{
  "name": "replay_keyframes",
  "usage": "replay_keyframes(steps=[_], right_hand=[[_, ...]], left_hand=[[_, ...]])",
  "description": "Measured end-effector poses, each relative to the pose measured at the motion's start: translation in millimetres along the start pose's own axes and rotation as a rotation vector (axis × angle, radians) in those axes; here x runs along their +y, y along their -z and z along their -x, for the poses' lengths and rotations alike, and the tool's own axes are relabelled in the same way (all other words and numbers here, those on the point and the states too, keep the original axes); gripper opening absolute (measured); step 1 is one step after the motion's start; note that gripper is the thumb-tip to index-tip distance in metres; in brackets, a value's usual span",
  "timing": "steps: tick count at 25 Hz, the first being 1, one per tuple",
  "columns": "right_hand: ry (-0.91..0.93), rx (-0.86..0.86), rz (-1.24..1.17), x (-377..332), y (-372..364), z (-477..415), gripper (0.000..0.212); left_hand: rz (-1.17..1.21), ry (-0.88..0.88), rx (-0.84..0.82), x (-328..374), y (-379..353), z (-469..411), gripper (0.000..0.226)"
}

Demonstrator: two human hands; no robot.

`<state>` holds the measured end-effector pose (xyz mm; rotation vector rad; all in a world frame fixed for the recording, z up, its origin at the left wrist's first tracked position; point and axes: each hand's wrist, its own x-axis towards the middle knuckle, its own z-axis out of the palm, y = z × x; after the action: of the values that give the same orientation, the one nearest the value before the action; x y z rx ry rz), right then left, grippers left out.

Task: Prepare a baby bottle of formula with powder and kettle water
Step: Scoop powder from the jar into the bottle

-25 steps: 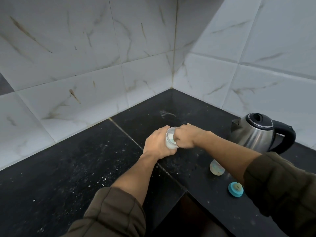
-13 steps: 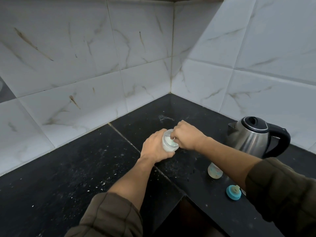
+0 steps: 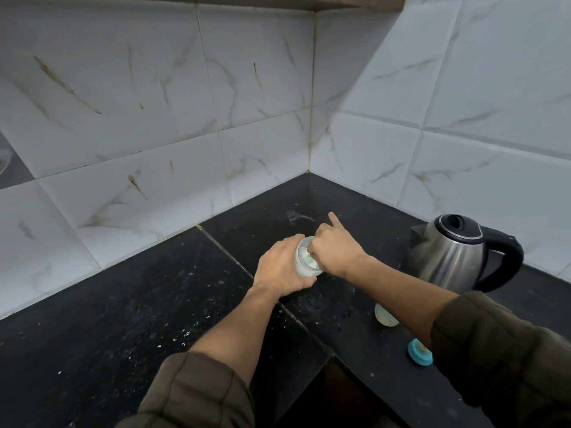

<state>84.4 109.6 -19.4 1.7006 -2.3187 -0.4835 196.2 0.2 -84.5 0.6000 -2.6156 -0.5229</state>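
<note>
Dark olive stitched sleeves (image 3: 197,393), bare forearms (image 3: 234,329).

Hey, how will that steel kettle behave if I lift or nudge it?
The kettle has a wide base, so a nudge probably slides it rather than tips it. Its polished steel body looks slippery, so the black handle is the safer grip. Its weight depends on water the shut lid hides.

speckled black countertop (image 3: 123,304) below white veined wall tiles (image 3: 123,103)

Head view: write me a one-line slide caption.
Left hand grips a translucent container over the black counter while the right hand reaches into its mouth, a steel kettle standing nearby.
</note>
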Motion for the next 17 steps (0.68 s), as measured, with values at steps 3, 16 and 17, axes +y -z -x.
replay_keyframes(steps=[3,16,17], right_hand=[[-0.013,0.025,0.008,-3,-3,-1,0.013],[-0.093,0.205,-0.208,14,-12,5,0.031],[-0.116,0.218,-0.245,13,-12,6,0.034]], left_hand=[[-0.008,-0.014,0.005,0,-2,-2,0.073],[0.038,0.059,0.095,8,-2,-12,0.071],[0.041,0.065,0.1,10,-2,-12,0.068]])
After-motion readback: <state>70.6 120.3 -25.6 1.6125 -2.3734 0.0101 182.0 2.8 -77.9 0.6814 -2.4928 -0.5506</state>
